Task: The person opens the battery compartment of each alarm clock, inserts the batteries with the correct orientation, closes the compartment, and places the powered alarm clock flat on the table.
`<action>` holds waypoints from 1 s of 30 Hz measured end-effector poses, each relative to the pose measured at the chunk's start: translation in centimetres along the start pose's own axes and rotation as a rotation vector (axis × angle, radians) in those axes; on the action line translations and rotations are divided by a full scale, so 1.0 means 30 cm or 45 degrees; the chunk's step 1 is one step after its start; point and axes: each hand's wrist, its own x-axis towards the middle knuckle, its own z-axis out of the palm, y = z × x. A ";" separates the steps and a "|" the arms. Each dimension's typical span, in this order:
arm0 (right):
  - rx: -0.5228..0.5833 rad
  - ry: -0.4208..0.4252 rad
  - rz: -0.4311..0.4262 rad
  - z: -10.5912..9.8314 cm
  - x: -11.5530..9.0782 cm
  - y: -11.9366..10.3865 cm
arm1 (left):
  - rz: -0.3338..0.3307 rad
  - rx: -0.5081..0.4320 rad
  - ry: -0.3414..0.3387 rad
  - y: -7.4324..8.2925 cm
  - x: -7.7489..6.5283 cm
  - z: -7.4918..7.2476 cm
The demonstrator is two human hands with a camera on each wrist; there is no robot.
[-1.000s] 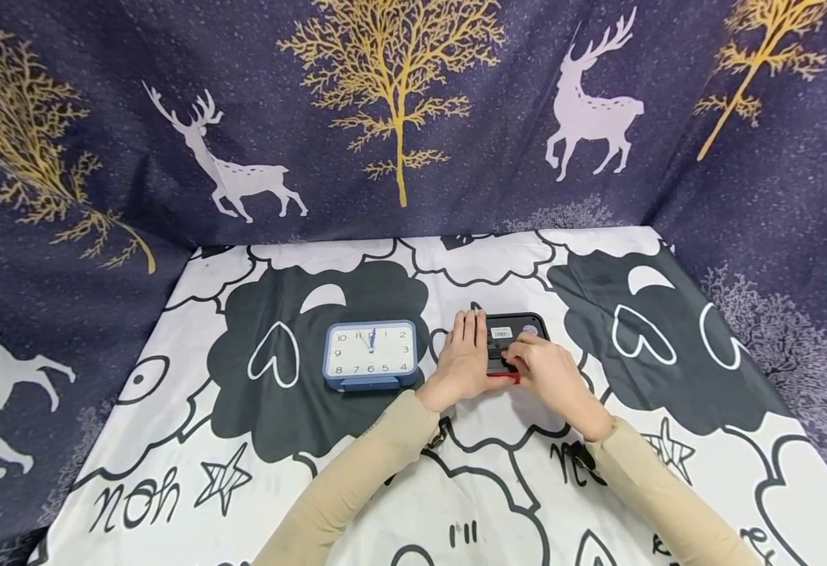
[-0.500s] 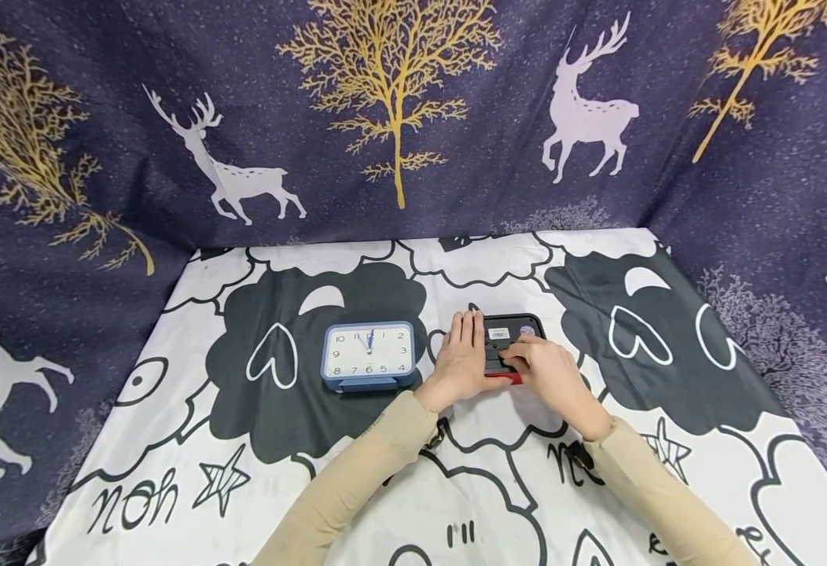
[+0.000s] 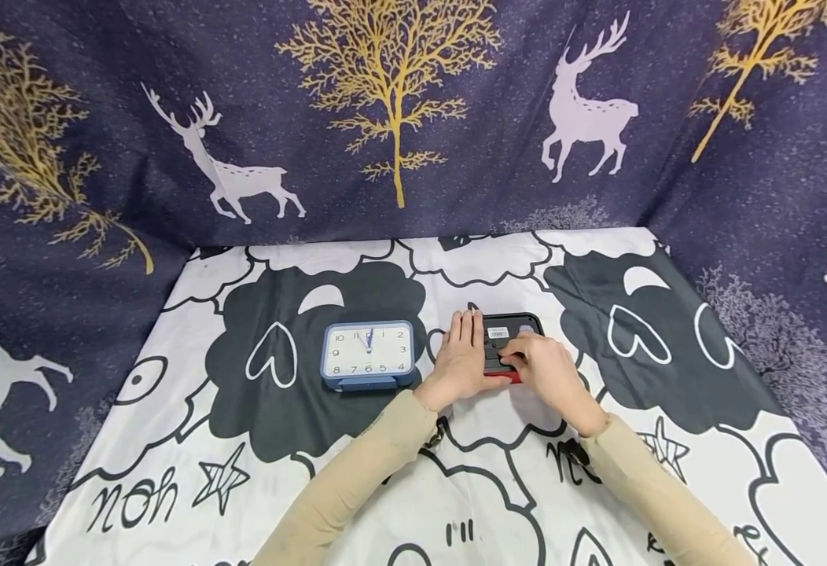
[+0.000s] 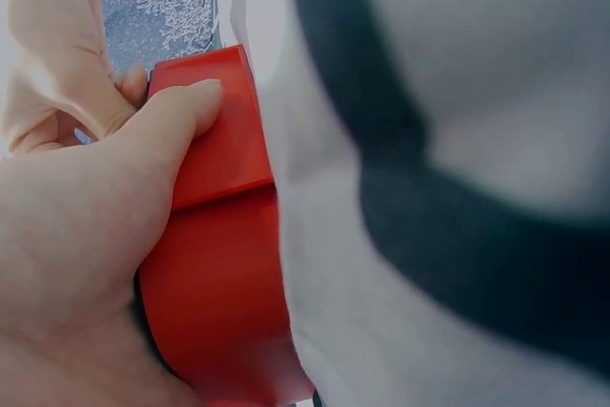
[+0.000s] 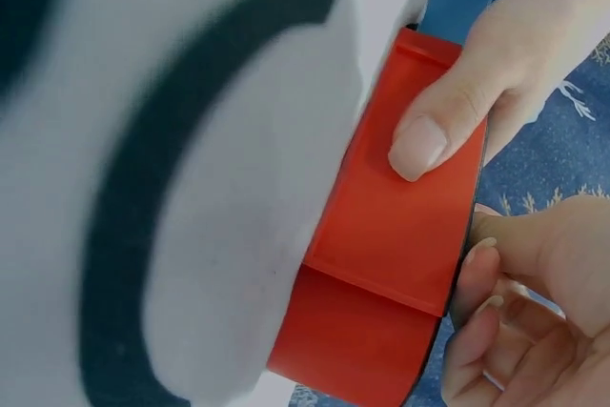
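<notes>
A red clock [image 3: 491, 321] lies face down, its black back upward and a white label showing on it. My left hand [image 3: 458, 365] spans the left part of this back with straight fingers. Its thumb bends over the red near side, as the left wrist view shows on the red casing [image 4: 219, 274]. My right hand [image 3: 551, 377] has curled fingers at the middle of the back, pinching a small dark part that they mostly hide. In the right wrist view those fingertips meet just beyond the clock's edge [image 5: 381, 216].
A blue clock [image 3: 369, 350] with a white dial stands to the left of my left hand. A black and white patterned cloth [image 3: 456, 487] covers the table. Behind it hangs a dark curtain [image 3: 470, 181] with deer and golden trees.
My right fingers shift slightly at the clock's back, and the purple sticker is now partly covered. Otherwise the left hand and both clocks hold their places; the head view drifts a little.
</notes>
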 end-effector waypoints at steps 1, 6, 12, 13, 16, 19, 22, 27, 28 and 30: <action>0.002 0.011 -0.007 0.001 -0.001 0.000 | 0.001 0.001 0.006 -0.001 0.000 0.000; -0.010 0.006 -0.016 0.005 -0.004 -0.004 | 0.011 0.007 0.027 -0.002 -0.003 0.002; -0.029 -0.078 -0.007 0.001 0.005 -0.005 | 0.006 -0.005 0.038 0.001 -0.004 0.010; -0.026 -0.082 -0.010 -0.001 0.008 -0.005 | 0.007 -0.002 0.045 0.001 -0.004 0.010; -0.009 -0.087 -0.018 -0.005 0.015 -0.002 | 0.014 0.014 0.062 0.003 -0.005 0.009; 0.008 -0.090 -0.015 -0.006 0.019 0.003 | 0.017 0.014 0.076 0.003 -0.006 0.006; 0.024 -0.113 0.009 -0.005 0.021 0.010 | 0.017 0.010 0.094 0.003 -0.007 0.001; 0.055 -0.170 0.055 -0.003 0.026 0.020 | 0.024 0.013 0.106 0.004 -0.004 0.002; 0.064 -0.178 0.061 -0.003 0.027 0.020 | 0.025 0.016 0.102 0.004 -0.004 0.003; 0.081 -0.191 0.068 -0.004 0.030 0.023 | 0.024 0.016 0.098 0.005 -0.004 0.004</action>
